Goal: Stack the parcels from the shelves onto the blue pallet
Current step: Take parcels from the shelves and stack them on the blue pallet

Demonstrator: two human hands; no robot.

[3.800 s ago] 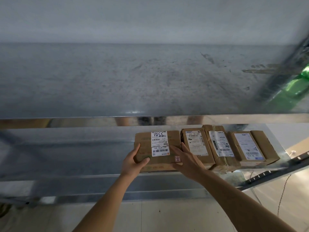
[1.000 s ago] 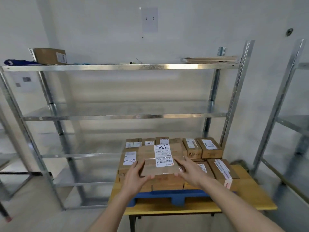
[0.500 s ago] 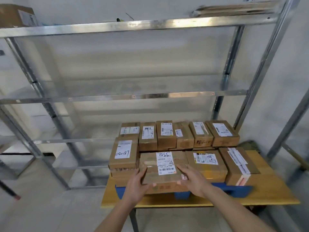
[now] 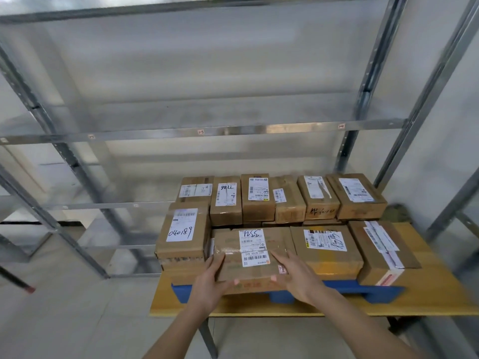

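On the blue pallet (image 4: 383,294), front row: setting down the parcel (image 4: 248,255).
Left hand (image 4: 210,283) and right hand (image 4: 295,277) grip its ends with curled fingers; lower it flat, flush with neighbours, then let go.

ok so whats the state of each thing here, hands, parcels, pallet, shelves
left hand: grips the held parcel's left end
right hand: grips its right end
held parcel: flat, label up, front row of the stack
040189 parcel: stacked, label up
blue pallet: loaded, on the yellow table
metal shelves: bare where visible
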